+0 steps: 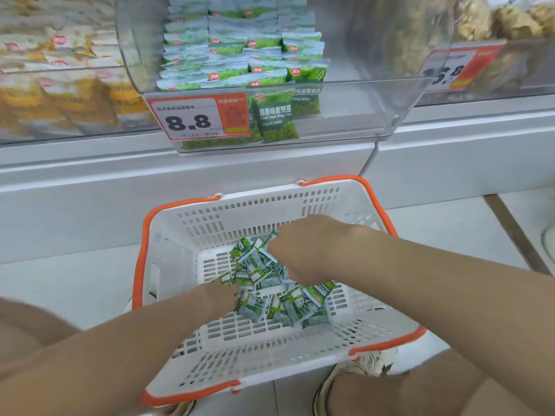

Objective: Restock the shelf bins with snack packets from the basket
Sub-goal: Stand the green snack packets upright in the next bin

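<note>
A white basket (264,205) with an orange rim stands on the floor below the shelf. Several small green snack packets (288,304) lie heaped inside it. My right hand (303,244) reaches down into the heap from the right, fingers curled round a bunch of packets (255,265). My left hand (219,295) comes in from the left, its fingers buried under the packets and mostly hidden. Above, a clear shelf bin (354,94) holds stacked rows of the same green packets (240,52) on its left side, behind an 8.8 price tag (192,120).
A bin of yellow packets (60,85) sits to the left, another bin with brown snacks (495,22) and a price tag to the right. The white shelf ledge (180,163) runs across. My shoes (354,373) stand under the basket's near edge on the tiled floor.
</note>
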Tool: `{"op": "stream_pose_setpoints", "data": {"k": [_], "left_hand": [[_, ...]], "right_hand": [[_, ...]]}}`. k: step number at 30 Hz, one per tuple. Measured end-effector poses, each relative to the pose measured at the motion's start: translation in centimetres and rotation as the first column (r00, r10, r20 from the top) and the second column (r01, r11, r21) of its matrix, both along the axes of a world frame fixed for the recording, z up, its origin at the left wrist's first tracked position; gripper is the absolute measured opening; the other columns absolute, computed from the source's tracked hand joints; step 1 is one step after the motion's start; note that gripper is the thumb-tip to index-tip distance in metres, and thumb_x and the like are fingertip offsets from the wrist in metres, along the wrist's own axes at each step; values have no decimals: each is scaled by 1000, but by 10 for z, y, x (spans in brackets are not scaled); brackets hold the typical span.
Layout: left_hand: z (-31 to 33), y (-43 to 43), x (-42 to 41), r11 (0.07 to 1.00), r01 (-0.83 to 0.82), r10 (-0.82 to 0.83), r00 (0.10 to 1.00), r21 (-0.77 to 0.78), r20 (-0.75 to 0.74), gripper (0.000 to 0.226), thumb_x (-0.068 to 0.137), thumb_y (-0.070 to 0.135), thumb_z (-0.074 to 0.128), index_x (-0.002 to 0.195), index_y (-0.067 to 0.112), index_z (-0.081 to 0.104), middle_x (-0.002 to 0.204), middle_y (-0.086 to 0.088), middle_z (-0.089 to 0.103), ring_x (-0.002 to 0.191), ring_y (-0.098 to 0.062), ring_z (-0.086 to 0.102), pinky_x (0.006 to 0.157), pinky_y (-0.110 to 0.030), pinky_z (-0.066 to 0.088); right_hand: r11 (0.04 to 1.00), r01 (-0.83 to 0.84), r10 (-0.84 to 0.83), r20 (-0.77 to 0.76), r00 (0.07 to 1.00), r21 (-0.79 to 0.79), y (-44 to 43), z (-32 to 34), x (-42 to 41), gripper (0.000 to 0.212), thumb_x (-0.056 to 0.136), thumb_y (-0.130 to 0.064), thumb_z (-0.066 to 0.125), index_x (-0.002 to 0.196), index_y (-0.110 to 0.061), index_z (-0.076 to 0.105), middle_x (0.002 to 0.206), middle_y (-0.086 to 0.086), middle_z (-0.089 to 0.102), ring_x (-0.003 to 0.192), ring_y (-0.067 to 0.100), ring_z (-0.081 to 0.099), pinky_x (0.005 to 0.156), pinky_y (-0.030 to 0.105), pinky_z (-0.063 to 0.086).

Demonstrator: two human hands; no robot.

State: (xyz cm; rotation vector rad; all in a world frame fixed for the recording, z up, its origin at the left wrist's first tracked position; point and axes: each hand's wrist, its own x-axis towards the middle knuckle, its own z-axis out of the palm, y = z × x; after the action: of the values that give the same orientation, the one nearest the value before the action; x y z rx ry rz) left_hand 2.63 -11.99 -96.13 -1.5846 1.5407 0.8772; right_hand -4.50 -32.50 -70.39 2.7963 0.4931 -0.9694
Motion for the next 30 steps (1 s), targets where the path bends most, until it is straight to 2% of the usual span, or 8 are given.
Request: {"op": "stream_pose_setpoints", "data": {"k": [3,7,13,17,20,23,26,30], "left_hand": [[-3,4,6,977,-207,207,978,-49,-11,33,97,-2,62,129,4,67,153,-11,42,136,-31,49,103,-51,51],[5,0,3,967,-187,190,982,-172,-4,24,93,-6,63,113,4,73,125,-13,65,110,-35,64,94,-51,57],[37,-16,1,812,-461,441,886,-359,-143,32,84,-10,58,92,20,51,96,-3,67,89,-23,57,84,-38,51],[74,-32,11,417,-853,655,521,-314,-548,34,86,-9,52,87,25,56,96,-5,63,77,-18,51,70,-27,45],[122,-55,12,166,-944,551,329,-285,-767,23,92,3,62,95,26,61,99,4,64,91,-18,62,82,-33,54],[173,-73,10,-62,-997,392,22,-51,-920,25,97,5,66,105,27,58,101,5,61,94,-13,63,84,-34,58],[219,-81,5,-160,-958,184,-266,238,-946,19,98,-6,61,109,8,57,100,-5,66,90,-18,66,87,-45,59],[264,-82,1,-226,-912,22,-357,343,-934,19,98,-10,54,114,-2,61,103,-18,73,85,-27,69,79,-46,60]], "right_hand": [[1000,5,-5,11,1000,5,-1,1,-2,11,99,-9,54,95,-18,49,82,0,44,64,18,52,51,31,39],[1000,10,-9,14,1000,-7,-1,2,-6,13,98,-7,54,91,-17,49,80,1,44,64,18,52,49,30,38],[1000,16,-16,2,1000,-2,0,9,-8,7,99,-10,52,100,-17,51,84,1,42,64,17,50,50,30,35],[1000,24,-24,44,999,-7,-3,22,-2,15,99,-7,52,105,-20,46,84,-1,38,66,17,49,52,32,38],[999,31,-34,74,997,44,-13,38,2,35,92,2,56,122,-17,56,95,1,49,82,24,60,59,37,47],[985,72,-87,91,992,156,-29,48,4,54,86,0,64,130,-28,52,105,-4,46,91,27,61,69,41,53],[920,133,-198,145,969,367,-41,57,6,53,78,-9,78,118,-28,51,98,-10,43,91,24,57,77,40,50],[801,147,-347,250,904,580,-50,83,5,37,80,-33,86,108,-27,63,93,-4,66,81,15,63,75,36,52]]}}
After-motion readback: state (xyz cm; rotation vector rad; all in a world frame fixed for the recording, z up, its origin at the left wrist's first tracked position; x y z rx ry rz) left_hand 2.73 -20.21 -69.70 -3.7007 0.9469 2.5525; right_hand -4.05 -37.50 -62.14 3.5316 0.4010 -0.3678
